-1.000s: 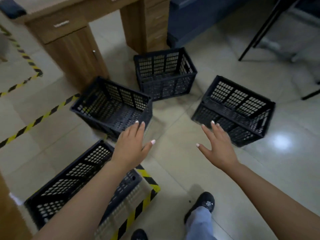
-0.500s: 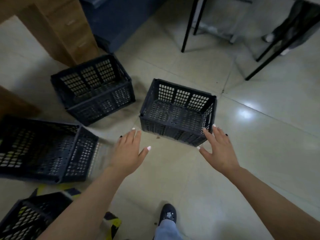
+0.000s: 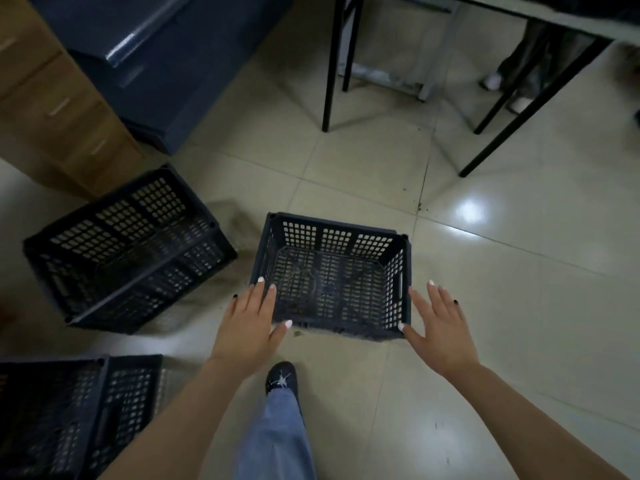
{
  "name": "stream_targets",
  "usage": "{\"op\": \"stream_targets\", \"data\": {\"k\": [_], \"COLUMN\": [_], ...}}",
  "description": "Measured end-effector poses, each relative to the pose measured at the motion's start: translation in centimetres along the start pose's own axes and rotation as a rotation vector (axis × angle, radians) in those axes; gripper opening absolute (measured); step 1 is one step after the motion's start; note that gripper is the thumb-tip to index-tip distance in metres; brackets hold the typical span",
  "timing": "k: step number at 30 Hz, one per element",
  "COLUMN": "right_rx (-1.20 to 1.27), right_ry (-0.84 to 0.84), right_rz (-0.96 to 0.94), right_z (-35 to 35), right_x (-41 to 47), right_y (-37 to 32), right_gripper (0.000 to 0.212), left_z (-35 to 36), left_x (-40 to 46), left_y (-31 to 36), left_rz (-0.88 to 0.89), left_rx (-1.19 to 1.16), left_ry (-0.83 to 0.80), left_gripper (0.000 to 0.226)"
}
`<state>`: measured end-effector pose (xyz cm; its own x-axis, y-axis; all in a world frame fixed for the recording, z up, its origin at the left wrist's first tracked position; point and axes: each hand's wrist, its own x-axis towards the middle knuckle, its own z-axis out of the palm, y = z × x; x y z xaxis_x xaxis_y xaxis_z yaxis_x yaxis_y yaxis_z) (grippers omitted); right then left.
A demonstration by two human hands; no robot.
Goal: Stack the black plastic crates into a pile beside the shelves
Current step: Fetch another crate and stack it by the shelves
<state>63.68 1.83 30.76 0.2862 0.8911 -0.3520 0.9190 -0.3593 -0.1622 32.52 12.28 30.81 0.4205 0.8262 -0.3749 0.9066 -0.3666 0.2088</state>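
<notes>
2 flat hands, our left hand and right hand, fingers straight and slightly spread, have closed in to flank the nearest crate on the floor, so we judge the lift comes next, nothing stacked yet.

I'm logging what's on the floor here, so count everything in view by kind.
Black crates: 3 (middle crate, left crate, bottom-left crate)
Hands: 2 (left, right)
Shoes: 1
Total: 6
</notes>
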Motion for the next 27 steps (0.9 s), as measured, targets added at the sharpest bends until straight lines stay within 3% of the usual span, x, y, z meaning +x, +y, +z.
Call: {"op": "stream_targets", "data": {"k": [8,12,20,27], "right_rx": [0.008,-0.016,0.009,-0.082], "right_ry": [-0.102,-0.148,-0.117,-0.118], "right_rz": [0.131,0.165,0.194,0.236], "right_z": [1.4,3.3,10.4,19.5], "right_x": [8.8,11.6,17.9,22.3], "right_y": [-1.1,-0.5,2.0,6.3], "right_gripper": [0.07,0.07,0.065,0.066], "left_z": [-2.2,-0.9,7.3,16.9], "left_x": [11.6,16.3,24.5,29.6], "left_y": [-3.7,-4.6,-6.6,-9.6], "left_rz": [0.025,0.021,-0.078,-0.16], "left_rx": [0.025,0.053,0.104,0.136], "left_ry": [-0.089,-0.109,-0.136,-0.192], "left_gripper": [0.097,0.081,0.071,0.075]}}
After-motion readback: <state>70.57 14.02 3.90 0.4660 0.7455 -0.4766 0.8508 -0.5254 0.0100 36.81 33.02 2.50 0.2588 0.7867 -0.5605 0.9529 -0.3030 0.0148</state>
